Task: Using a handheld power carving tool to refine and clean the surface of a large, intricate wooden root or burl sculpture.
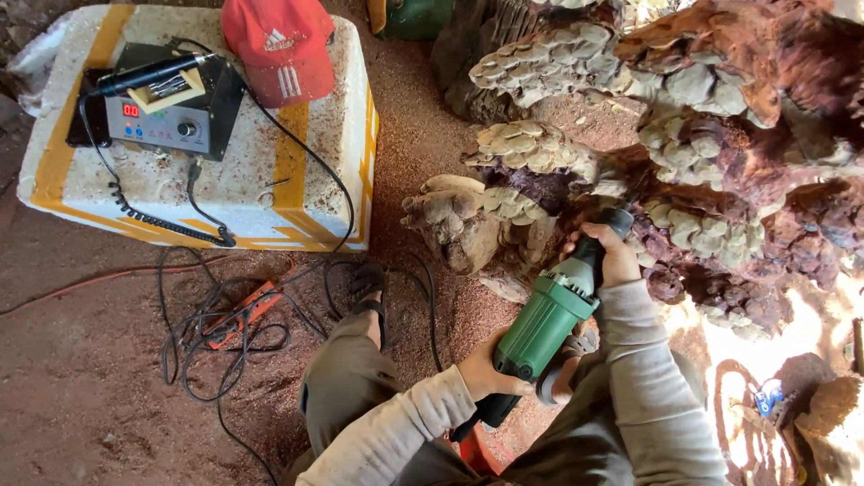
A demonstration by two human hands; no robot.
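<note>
Green grinder (546, 321) in both hands, against carved stump (684, 171)

The left hand (486, 371) sat low and close to the body, fingers curled tight in a closed grip — its grey-sleeved forearm slanted up from the lower left; the right hand (610, 256) reached further forward, arm extended, fingers wrapped shut, wrist bent slightly down; one knee was raised between the arms.

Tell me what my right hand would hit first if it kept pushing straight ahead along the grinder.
Probably the carved wood sculpture: the right hand grips the green grinder near its nose, which points into the mushroom-shaped carvings just ahead. Depth is hard to judge.
</note>
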